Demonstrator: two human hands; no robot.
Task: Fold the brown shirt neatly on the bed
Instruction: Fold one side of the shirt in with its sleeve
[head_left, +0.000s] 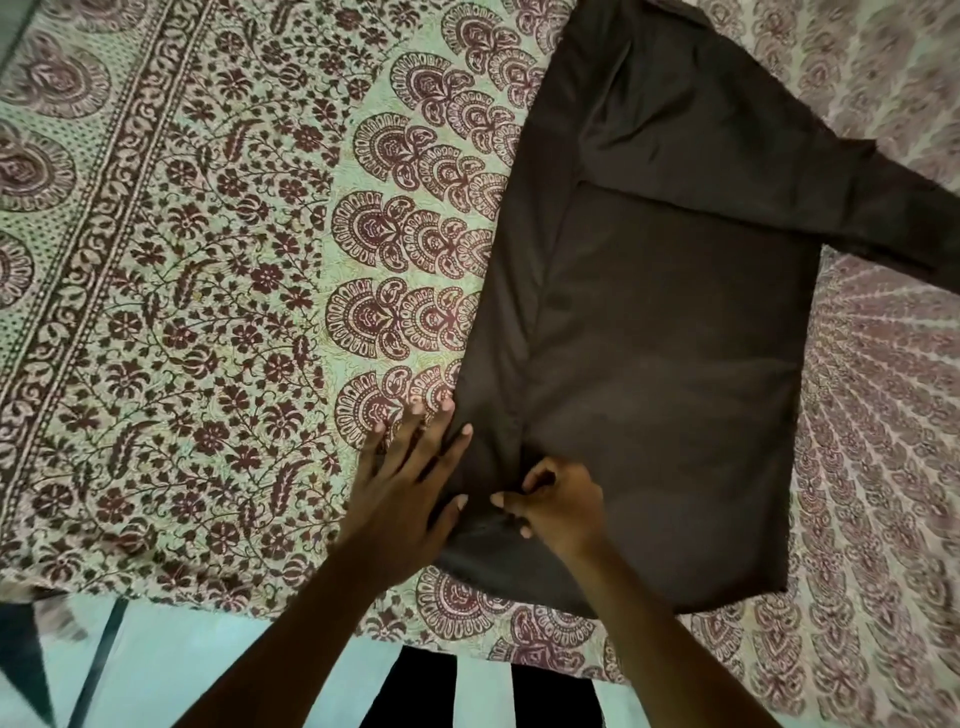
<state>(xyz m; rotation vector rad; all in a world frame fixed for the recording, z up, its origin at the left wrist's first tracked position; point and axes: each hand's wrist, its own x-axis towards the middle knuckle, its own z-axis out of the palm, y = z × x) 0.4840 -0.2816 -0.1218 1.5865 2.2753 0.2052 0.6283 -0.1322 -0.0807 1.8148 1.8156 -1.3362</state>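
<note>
The brown shirt lies flat on the bed, running from near the front edge up to the top right, with one sleeve stretched out toward the right edge of the view. Its left side is folded inward along a straight vertical crease. My left hand rests flat with fingers spread on the shirt's lower left edge, partly on the bedsheet. My right hand sits just beside it, fingers curled and pinching the fabric at the bottom of the crease.
A patterned maroon and cream bedsheet covers the bed. The bed's front edge runs across the bottom, with a pale floor below it. Dark trousers of the person show at the bottom centre.
</note>
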